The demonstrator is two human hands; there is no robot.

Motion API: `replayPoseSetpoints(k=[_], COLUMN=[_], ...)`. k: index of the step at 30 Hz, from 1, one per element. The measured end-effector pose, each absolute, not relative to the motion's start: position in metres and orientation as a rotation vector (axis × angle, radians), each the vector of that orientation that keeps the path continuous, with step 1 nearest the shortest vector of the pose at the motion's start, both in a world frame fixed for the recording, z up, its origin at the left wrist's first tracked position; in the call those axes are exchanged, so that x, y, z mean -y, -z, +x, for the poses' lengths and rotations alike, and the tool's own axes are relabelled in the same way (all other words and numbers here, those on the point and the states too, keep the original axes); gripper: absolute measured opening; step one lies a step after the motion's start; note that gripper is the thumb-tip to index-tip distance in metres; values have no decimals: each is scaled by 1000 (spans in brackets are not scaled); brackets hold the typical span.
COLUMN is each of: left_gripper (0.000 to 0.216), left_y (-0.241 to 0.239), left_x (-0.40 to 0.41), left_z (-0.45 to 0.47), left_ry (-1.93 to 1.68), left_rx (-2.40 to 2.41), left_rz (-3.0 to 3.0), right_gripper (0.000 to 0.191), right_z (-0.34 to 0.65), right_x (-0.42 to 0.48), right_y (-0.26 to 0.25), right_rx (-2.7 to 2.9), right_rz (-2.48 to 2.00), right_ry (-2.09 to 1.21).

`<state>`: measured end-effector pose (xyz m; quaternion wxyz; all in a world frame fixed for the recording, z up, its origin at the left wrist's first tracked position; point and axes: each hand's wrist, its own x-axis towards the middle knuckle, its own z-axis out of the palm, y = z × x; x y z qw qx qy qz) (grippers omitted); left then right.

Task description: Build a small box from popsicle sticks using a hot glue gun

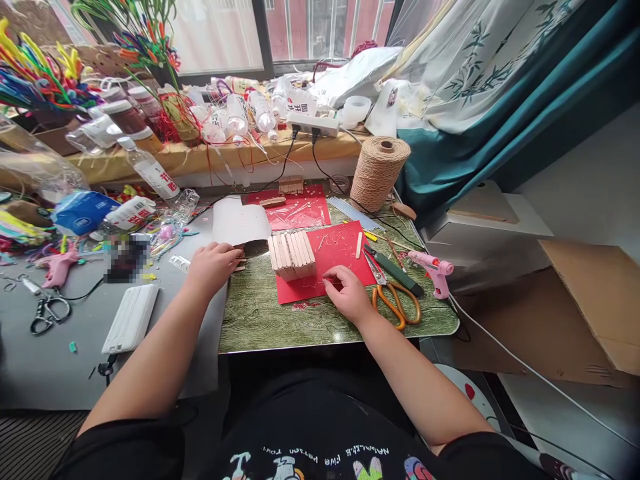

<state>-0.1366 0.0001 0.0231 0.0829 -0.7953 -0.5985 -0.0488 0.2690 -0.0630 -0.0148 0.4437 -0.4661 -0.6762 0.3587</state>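
- In the head view, the stick block (293, 257), the landmark here, sits on the near-left part of a red sheet (345, 239), between the two hands and a little farther from the body than the right one.
- The block's sticks lie side by side in a row running left to right; each stick's own long axis points roughly away from the person, leaning slightly. Which dimension of the whole block is longest, I cannot tell.
- The right hand (347, 293) is the nearer one: just right of the block and slightly toward the body, its fingers loosely curled, thumb and forefinger close together. Whether they pinch anything cannot be told.
- The left hand (214, 262) is left of the block with a clear gap between, palm down, fingers bent over some small sticks (241, 264). Whether it grips them or merely rests there is hidden.
- Beyond the left hand, to the block's far left, lies a white sheet (240, 223).
- Right of the block, past a bare strip of red, one single stick (359, 245) lies with its long axis pointing mostly away from the person; farther right of the block are orange-handled scissors (400, 303) and a pink glue gun (435, 270).
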Motion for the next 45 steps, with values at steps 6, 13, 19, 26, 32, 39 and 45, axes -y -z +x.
replayPoseSetpoints(k=[6, 13, 19, 26, 32, 39, 45], left_gripper=[35, 32, 28, 25, 30, 29, 28], left_y=[-21, -20, -28, -38, -66, -72, -55], left_x=[-5, -7, -11, 1, 31, 81, 100], left_z=[-134, -142, -147, -132, -75, 20, 56], left_ry=[132, 172, 264, 570, 1923, 2544, 2501], left_rx=[1807, 1801, 1748, 1695, 1912, 2465, 2554], left_rz=[-2387, -2392, -2468, -2484, -2082, -2283, -2453], right_gripper=[10, 10, 9, 9, 12, 53, 27], right_z=[269, 270, 270, 269, 271, 257, 241], right_x=[63, 62, 61, 61, 62, 96, 111], right_y=[14, 14, 15, 13, 12, -34, -38], right_rx=[1679, 1729, 1753, 1754, 1703, 1790, 1258], right_rz=[-1155, -1156, -1150, -1149, -1126, -831, -1022], right_ry=[-882, -852, -850, -870, -803, -745, -1455])
